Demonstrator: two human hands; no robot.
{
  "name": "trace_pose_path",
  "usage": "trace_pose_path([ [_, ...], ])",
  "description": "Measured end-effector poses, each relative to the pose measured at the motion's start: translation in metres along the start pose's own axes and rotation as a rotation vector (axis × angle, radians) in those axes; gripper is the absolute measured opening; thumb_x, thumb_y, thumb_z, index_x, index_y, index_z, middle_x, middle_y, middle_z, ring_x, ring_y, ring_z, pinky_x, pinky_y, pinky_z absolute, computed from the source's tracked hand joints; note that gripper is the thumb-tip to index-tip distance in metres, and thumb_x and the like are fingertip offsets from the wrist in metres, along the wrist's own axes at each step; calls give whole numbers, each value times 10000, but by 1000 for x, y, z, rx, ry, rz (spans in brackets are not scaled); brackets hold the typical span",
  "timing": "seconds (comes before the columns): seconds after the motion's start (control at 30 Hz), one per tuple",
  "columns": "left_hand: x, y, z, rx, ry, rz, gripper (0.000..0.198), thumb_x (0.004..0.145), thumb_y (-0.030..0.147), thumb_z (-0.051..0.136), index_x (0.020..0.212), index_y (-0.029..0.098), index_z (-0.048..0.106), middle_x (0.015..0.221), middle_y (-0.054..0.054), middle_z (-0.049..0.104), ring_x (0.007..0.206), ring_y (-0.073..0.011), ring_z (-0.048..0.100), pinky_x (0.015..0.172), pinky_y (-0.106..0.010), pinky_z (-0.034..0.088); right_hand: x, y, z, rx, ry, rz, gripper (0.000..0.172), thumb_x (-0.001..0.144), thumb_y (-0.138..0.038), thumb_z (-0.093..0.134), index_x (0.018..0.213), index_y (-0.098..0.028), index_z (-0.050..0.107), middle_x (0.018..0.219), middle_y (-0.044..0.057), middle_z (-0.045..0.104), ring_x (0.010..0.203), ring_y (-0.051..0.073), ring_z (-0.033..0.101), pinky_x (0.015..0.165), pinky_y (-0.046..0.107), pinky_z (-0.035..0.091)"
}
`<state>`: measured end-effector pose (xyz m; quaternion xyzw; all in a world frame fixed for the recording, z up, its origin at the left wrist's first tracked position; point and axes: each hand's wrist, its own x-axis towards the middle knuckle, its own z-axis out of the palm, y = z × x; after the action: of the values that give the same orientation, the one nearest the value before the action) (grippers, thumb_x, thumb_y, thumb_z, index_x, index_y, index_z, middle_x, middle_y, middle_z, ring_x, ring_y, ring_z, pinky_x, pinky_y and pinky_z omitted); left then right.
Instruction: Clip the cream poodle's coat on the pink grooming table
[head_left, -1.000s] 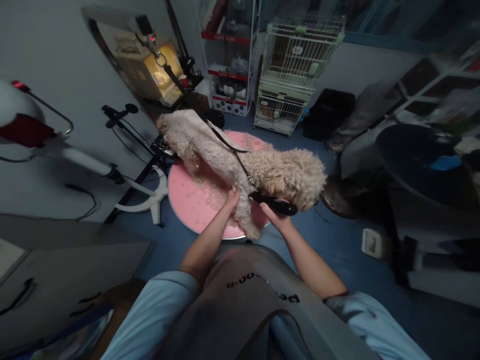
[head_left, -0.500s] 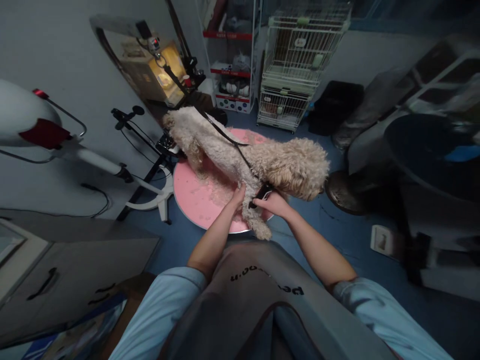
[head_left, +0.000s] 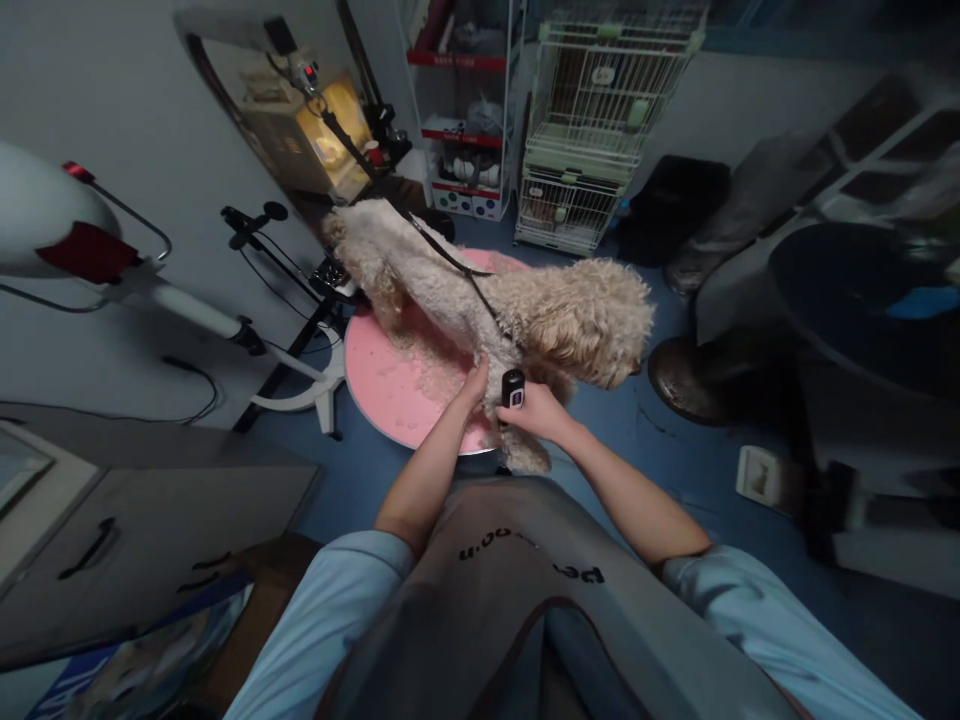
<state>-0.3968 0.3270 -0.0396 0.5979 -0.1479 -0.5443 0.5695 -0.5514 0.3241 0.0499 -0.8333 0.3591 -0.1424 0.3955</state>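
A curly cream dog (head_left: 540, 315) stands on a round pink table (head_left: 382, 375), tethered by a black leash (head_left: 457, 270) that runs up to a grooming arm. My left hand (head_left: 474, 382) is closed on the dog's front leg, just under its chest. My right hand (head_left: 534, 412) grips a black clipper (head_left: 512, 388), held upright with its rear end toward me and its blade at the dog's leg. Cut fur lies scattered on the pink table top.
A white stand dryer (head_left: 67, 235) reaches in from the left. White wire cages (head_left: 600, 120) and a shelf rack (head_left: 465, 110) stand at the back wall. A grey cabinet (head_left: 150, 540) is at lower left, dark furniture at right, blue floor around.
My right hand has turned the clipper from lying sideways under the dog's chest to upright, and moved it left toward the leg. My left hand stays on the leg.
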Motion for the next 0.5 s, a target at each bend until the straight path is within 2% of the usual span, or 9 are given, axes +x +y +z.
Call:
trace_pose_path([
  [0.13, 0, -3, 0, -22, -7, 12, 600, 863, 687, 465, 885, 116, 650, 728, -91, 691, 735, -200, 687, 696, -289, 535, -24, 16, -1, 49, -143, -41, 140, 680, -275, 679, 698, -176, 582, 632, -16, 614, 600, 131, 569, 569, 225, 396],
  [0.2, -2, -3, 0, -25, 1, 13, 572, 868, 662, 485, 908, 117, 656, 748, -92, 696, 751, -201, 687, 710, -291, 533, -23, 14, -9, 133, -84, -33, 163, 691, -303, 681, 748, -169, 608, 657, -7, 625, 614, 135, 570, 582, 230, 418],
  [0.3, -5, 1, 1, -23, 24, 30, 548, 848, 641, 541, 931, 114, 666, 819, -98, 714, 797, -205, 688, 752, -297, 527, -3, 2, -21, 241, 78, 1, 241, 720, -364, 662, 834, -156, 618, 693, 0, 624, 617, 128, 547, 585, 231, 425],
  [0.33, -6, 3, 2, -18, 37, 31, 548, 832, 643, 563, 930, 114, 668, 819, -96, 715, 801, -206, 687, 761, -298, 524, 5, -3, -24, 240, 65, 1, 227, 721, -361, 653, 809, -156, 610, 680, -4, 611, 604, 121, 530, 570, 227, 412],
  [0.4, -8, 7, 3, -9, 66, 19, 546, 807, 648, 594, 902, 115, 667, 772, -81, 703, 764, -195, 678, 749, -296, 521, 18, -9, -24, 175, -51, -16, 165, 708, -315, 636, 706, -163, 572, 627, -20, 568, 569, 106, 487, 533, 220, 369],
  [0.5, -11, 11, 5, -26, 95, -1, 521, 818, 634, 593, 828, 116, 651, 704, -52, 673, 662, -157, 643, 679, -269, 511, 19, -7, -15, 57, -178, -64, 140, 667, -249, 638, 648, -173, 522, 585, -42, 519, 550, 93, 451, 517, 217, 322],
])
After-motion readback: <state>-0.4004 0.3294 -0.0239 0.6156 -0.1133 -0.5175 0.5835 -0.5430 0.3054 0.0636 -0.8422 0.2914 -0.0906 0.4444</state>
